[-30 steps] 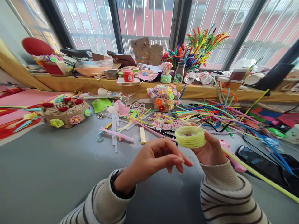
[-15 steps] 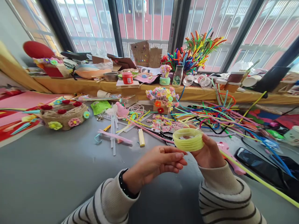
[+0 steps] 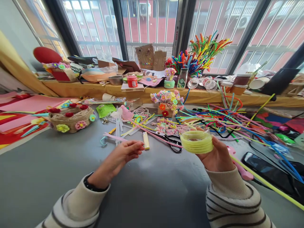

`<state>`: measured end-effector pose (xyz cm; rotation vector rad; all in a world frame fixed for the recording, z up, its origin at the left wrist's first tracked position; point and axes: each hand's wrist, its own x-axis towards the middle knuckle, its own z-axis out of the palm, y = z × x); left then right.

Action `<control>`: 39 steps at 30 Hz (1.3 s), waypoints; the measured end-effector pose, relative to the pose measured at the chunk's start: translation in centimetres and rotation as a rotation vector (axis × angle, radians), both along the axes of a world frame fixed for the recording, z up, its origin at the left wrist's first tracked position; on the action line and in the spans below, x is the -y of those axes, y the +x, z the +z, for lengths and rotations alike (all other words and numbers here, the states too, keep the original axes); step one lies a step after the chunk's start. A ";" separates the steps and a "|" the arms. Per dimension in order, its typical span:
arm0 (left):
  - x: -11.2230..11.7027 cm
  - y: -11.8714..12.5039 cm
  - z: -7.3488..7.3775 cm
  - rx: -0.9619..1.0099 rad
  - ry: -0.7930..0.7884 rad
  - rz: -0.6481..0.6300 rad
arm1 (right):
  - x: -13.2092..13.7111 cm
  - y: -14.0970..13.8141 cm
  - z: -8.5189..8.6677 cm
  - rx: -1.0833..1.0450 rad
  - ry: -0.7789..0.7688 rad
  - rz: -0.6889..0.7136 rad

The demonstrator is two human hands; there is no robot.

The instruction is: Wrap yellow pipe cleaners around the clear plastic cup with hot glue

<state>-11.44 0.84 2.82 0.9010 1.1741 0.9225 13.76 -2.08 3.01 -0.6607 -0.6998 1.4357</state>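
My right hand [image 3: 217, 155] holds a small clear cup [image 3: 198, 129] with a yellow pipe cleaner [image 3: 197, 146] coiled round its side in several rows. The cup is lifted above the table, its open top facing up. A long yellow strand [image 3: 261, 180] runs from near that hand toward the lower right. My left hand [image 3: 125, 153] is over the table, its thumb and fingertips pinched together; what they may hold is too small to tell. Just beyond its fingertips lies a yellow lighter [image 3: 146, 141]. Black-handled scissors [image 3: 174, 142] lie between the two hands.
A flower-trimmed basket [image 3: 71, 120] stands at the left. Clear glue sticks [image 3: 118, 126] and a pink strand lie behind my left hand. Loose pipe cleaners [image 3: 220, 118] spread behind the cup. A pink-handled tool [image 3: 243, 171] and a phone [image 3: 263, 167] lie at the right.
My left hand has moved left, away from the cup to beside the lighter, and its fingers have drawn together. My right hand still holds the cup, slightly farther right in view.
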 end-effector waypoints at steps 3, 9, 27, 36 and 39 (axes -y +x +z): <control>0.1 -2.8 0.0 -0.019 0.032 0.117 | -0.2 0.3 -0.3 0.018 -0.003 -0.022; 0.5 -5.1 -0.1 -0.079 0.092 0.187 | -0.3 0.3 -0.4 -0.024 -0.033 -0.037; -3.2 -0.9 1.3 -0.554 0.468 0.038 | -0.2 0.2 -0.6 0.040 -0.044 -0.022; -5.0 -1.3 2.3 -0.728 0.647 0.032 | -0.2 0.0 -0.3 0.019 -0.062 -0.051; -5.0 -1.6 2.4 -0.729 0.626 -0.007 | -0.2 0.1 -0.4 0.026 -0.067 -0.041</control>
